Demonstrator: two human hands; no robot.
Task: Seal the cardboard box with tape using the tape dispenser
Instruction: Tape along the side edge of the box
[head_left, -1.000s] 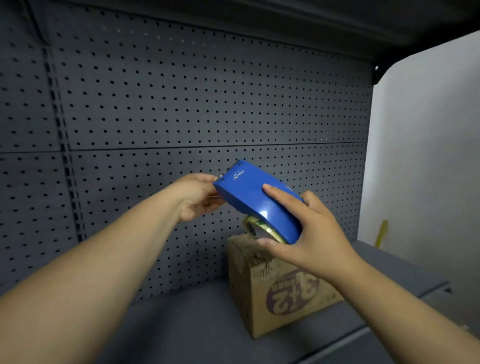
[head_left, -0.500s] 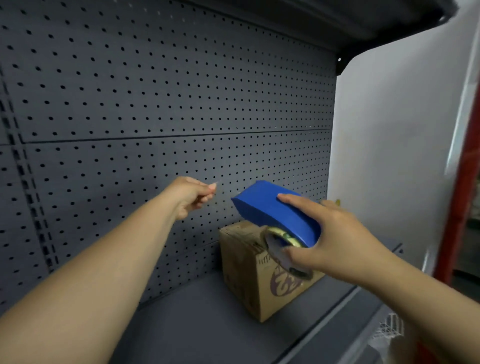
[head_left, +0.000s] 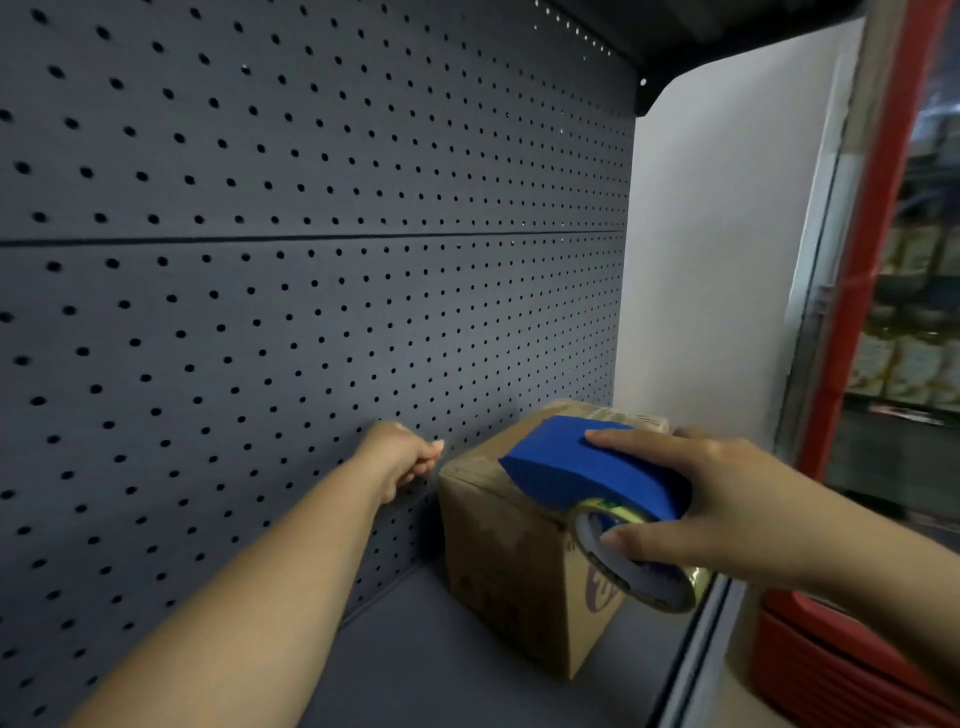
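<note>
A brown cardboard box (head_left: 498, 551) with a purple logo stands on the grey shelf, near its right end. My right hand (head_left: 696, 499) grips a blue tape dispenser (head_left: 587, 467) with a roll of clear tape (head_left: 644, 582) hanging under it. The dispenser hovers over the box's top near its front edge; whether it touches the box is unclear. My left hand (head_left: 400, 457) is just left of the box, close to the pegboard. Its fingers are curled with nothing in them.
A dark grey pegboard (head_left: 311, 291) forms the back wall. The shelf floor (head_left: 431, 660) runs to a metal front edge at the lower right. A white side panel (head_left: 711, 260) closes the right end. Beyond it stands a red frame (head_left: 878, 234).
My left hand let go of the dispenser's nose and dropped beside the box. My right hand brought the dispenser down over the box top. The view swung right.
</note>
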